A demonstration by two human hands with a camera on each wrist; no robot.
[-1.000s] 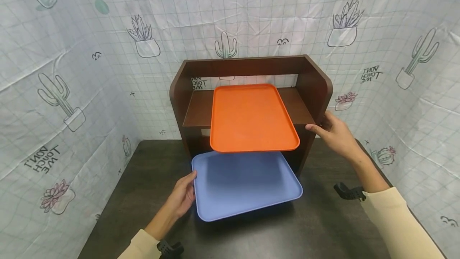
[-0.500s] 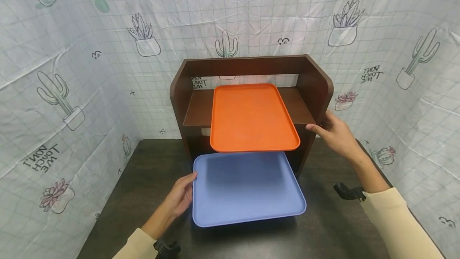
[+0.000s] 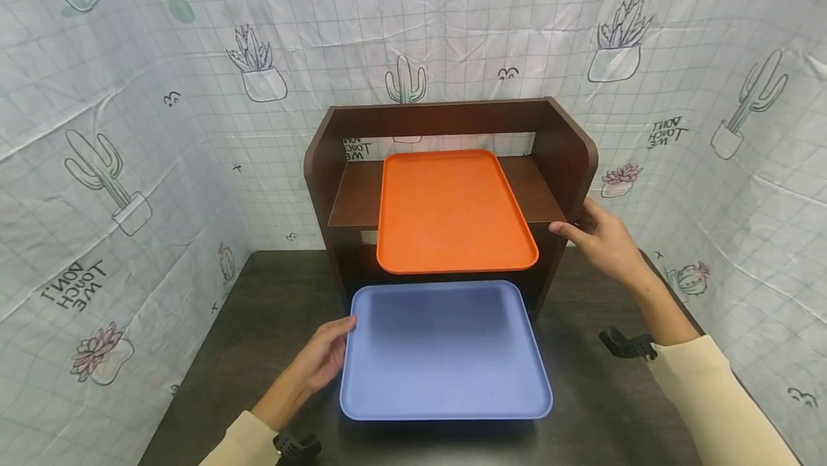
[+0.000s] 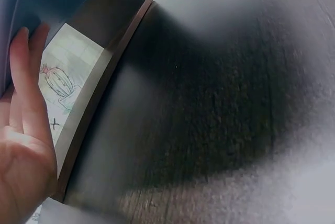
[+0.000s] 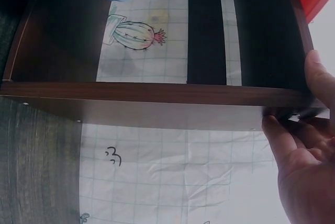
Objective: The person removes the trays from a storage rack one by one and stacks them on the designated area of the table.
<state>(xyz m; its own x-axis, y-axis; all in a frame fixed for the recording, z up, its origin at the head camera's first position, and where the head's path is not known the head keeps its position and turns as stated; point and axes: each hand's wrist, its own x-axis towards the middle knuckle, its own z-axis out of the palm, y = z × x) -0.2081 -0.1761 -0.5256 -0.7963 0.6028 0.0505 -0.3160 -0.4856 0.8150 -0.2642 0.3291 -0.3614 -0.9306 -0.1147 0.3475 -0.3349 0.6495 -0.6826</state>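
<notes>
A blue tray (image 3: pixel 446 358) hangs above the dark table in front of the shelf, squared to the view. My left hand (image 3: pixel 323 355) grips its left edge, thumb on top of the rim; in the left wrist view the fingers (image 4: pixel 26 77) reach beneath the tray. My right hand (image 3: pixel 601 240) holds the right side panel of the brown wooden shelf (image 3: pixel 571 164), with the thumb at the front and the fingers behind the panel. On the shelf's upper board lies an orange tray (image 3: pixel 455 211), its front end jutting out past the board.
The dark table (image 3: pixel 271 294) stretches around the shelf. A white sheet (image 3: pixel 226 150) printed with cacti encloses the back and both sides. Below the upper board the shelf has a lower compartment, partly hidden by the trays.
The blue tray has come toward me, out from under the orange tray, and has turned straight. My left hand has moved slightly with it. The right hand and orange tray have stayed put.
</notes>
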